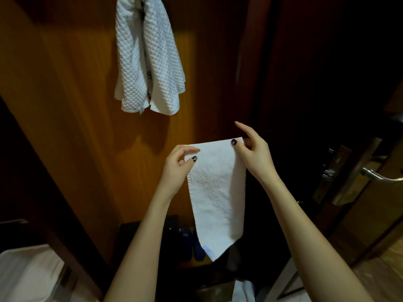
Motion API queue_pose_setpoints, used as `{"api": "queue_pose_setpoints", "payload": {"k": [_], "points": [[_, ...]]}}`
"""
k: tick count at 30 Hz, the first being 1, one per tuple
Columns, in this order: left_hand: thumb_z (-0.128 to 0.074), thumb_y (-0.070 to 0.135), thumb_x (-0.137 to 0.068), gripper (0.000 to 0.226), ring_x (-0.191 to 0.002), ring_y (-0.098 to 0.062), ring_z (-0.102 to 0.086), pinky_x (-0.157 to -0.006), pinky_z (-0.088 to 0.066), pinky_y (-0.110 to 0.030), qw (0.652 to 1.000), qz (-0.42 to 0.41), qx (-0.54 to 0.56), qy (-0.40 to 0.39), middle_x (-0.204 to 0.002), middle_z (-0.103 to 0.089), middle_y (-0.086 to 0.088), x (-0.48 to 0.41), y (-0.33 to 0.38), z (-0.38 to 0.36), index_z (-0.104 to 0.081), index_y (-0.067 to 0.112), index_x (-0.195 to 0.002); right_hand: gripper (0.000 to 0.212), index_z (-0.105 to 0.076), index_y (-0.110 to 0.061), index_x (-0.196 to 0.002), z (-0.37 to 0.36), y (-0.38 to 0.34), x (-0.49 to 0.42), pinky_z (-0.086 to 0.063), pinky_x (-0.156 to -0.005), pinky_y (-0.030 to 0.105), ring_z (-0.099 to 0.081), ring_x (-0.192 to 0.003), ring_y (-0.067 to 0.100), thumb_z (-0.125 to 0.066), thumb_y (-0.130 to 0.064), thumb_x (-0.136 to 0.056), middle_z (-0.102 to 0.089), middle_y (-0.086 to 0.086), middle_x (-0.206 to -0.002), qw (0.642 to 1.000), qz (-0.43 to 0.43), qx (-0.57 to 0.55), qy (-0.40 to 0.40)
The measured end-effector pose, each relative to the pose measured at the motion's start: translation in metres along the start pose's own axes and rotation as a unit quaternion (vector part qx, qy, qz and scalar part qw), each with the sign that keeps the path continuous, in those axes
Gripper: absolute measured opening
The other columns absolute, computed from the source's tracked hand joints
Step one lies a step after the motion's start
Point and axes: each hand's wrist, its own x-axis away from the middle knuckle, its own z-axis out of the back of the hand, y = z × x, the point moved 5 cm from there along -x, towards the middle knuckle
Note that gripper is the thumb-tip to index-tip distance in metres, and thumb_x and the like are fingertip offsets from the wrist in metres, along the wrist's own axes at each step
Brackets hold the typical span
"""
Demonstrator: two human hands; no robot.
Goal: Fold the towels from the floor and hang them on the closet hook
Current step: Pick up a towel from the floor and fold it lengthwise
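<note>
A small white towel (214, 192) hangs lengthwise in front of me, held up by its top edge. My left hand (177, 168) pinches the top left corner between thumb and fingers. My right hand (250, 150) pinches the top right corner, its index finger sticking up. The towel's lower tip (214, 253) points down toward the floor. A white waffle-textured towel (148, 59) hangs draped on the wooden closet panel (72, 110) at the upper left; the hook under it is hidden.
A dark door with a metal handle (379, 176) and lock plate stands at the right. Blue slippers (192, 243) sit in a dark shelf low down. White bedding (28, 273) shows at the bottom left, and pale cloth (243, 290) lies at the bottom centre.
</note>
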Motion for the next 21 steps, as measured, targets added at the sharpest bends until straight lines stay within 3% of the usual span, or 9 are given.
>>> {"api": "queue_pose_setpoints", "payload": {"k": [3, 5, 8, 11, 13, 15, 18, 21], "points": [[-0.063, 0.007, -0.089, 0.031, -0.095, -0.033, -0.049, -0.091, -0.043, -0.055, 1.000, 0.002, -0.003, -0.005, -0.097, -0.063, 0.010, -0.004, -0.001, 0.002, -0.065, 0.037, -0.095, 0.011, -0.068, -0.024, -0.100, 0.003, 0.011, -0.003, -0.044, -0.060, 0.028, -0.057, -0.068, 0.003, -0.060, -0.026, -0.093, -0.064, -0.005, -0.078, 0.997, -0.032, 0.069, -0.005], [-0.066, 0.007, -0.088, 0.028, -0.095, -0.036, -0.053, -0.086, -0.047, -0.049, 1.000, 0.012, 0.020, 0.016, -0.092, -0.065, 0.009, -0.003, -0.002, 0.003, -0.066, 0.035, -0.091, 0.007, -0.060, -0.023, -0.087, 0.002, 0.016, -0.002, -0.036, -0.050, 0.024, -0.046, -0.053, 0.003, -0.059, -0.028, -0.093, -0.055, -0.001, -0.065, 0.996, -0.034, 0.076, 0.007], [-0.066, 0.007, -0.088, 0.026, -0.103, -0.028, -0.066, -0.080, -0.057, -0.026, 0.994, 0.019, 0.095, 0.055, -0.106, -0.068, 0.007, -0.003, -0.005, 0.008, -0.067, 0.032, -0.091, 0.010, -0.054, -0.029, -0.097, -0.003, 0.018, 0.004, -0.043, -0.055, 0.022, -0.054, -0.058, 0.002, -0.062, -0.023, -0.093, -0.055, -0.001, -0.067, 0.998, -0.046, -0.027, 0.023], [-0.064, 0.009, -0.090, 0.031, -0.100, -0.019, -0.067, -0.078, -0.056, -0.030, 0.994, 0.011, 0.106, 0.031, -0.118, -0.065, 0.003, -0.012, -0.001, 0.013, -0.065, 0.038, -0.100, 0.037, -0.051, -0.039, -0.118, -0.006, 0.019, 0.006, -0.054, -0.072, 0.034, -0.066, -0.078, 0.015, -0.060, -0.012, -0.094, -0.066, 0.009, -0.078, 0.992, -0.038, -0.118, 0.011], [-0.065, 0.012, -0.089, 0.038, -0.104, -0.009, -0.062, -0.079, -0.050, -0.024, 0.998, -0.040, 0.040, 0.001, -0.112, -0.065, 0.014, -0.020, 0.011, 0.014, -0.060, 0.044, -0.108, 0.048, -0.045, -0.041, -0.128, -0.010, 0.017, 0.005, -0.055, -0.072, 0.033, -0.067, -0.080, 0.017, -0.060, -0.010, -0.094, -0.068, 0.002, -0.079, 0.990, -0.018, -0.140, -0.004], [-0.070, 0.012, -0.084, 0.049, -0.102, -0.007, -0.061, -0.083, -0.049, -0.024, 0.997, -0.077, -0.004, -0.030, -0.102, -0.067, 0.010, -0.028, 0.025, 0.011, -0.056, 0.047, -0.116, 0.055, -0.038, -0.044, -0.133, -0.016, 0.016, 0.003, -0.054, -0.066, 0.028, -0.067, -0.076, 0.013, -0.061, -0.013, -0.094, -0.069, -0.004, -0.080, 0.989, -0.008, -0.145, -0.029], [-0.076, 0.015, -0.079, 0.059, -0.097, -0.008, -0.065, -0.089, -0.052, -0.028, 0.989, -0.060, -0.047, -0.126, -0.097, -0.069, 0.005, -0.043, 0.040, 0.005, -0.054, 0.055, -0.117, 0.058, -0.036, -0.051, -0.131, -0.023, 0.008, -0.001, -0.045, -0.054, 0.020, -0.061, -0.064, 0.007, -0.064, -0.020, -0.091, -0.070, -0.003, -0.079, 0.989, 0.010, -0.132, -0.071], [-0.076, 0.020, -0.080, 0.059, -0.096, -0.002, -0.065, -0.090, -0.050, -0.022, 0.967, -0.014, -0.060, -0.246, -0.095, -0.072, 0.006, -0.047, 0.045, -0.012, -0.052, 0.040, -0.130, 0.059, -0.037, -0.049, -0.130, -0.022, -0.005, -0.007, -0.045, -0.064, 0.022, -0.063, -0.070, 0.007, -0.065, -0.015, -0.090, -0.072, 0.000, -0.079, 0.988, 0.029, -0.118, -0.091]]}}
